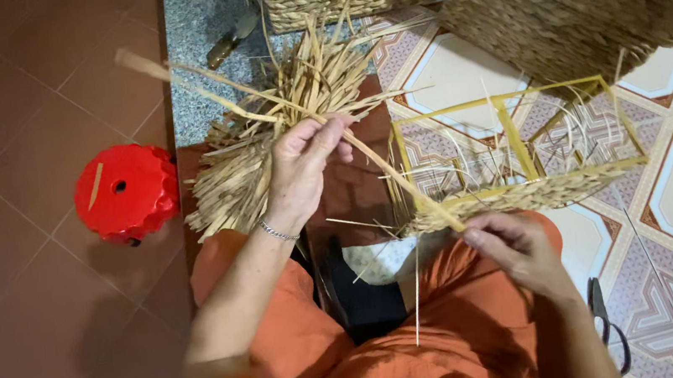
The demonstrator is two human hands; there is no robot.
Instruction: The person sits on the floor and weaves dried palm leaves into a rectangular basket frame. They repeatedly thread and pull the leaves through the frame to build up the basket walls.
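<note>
Right hand, lower centre: pinching straw strand at yellow frame. Left hand: gripping same strand higher up. Frame: one lower band woven, sides bare. Straw bundle, upper centre.

Dry, matt straw strand; glossy, seemingly plastic stool; yellow-painted frame.

stool left | straw bundle centre | frame right | scissors perhaps right
</note>
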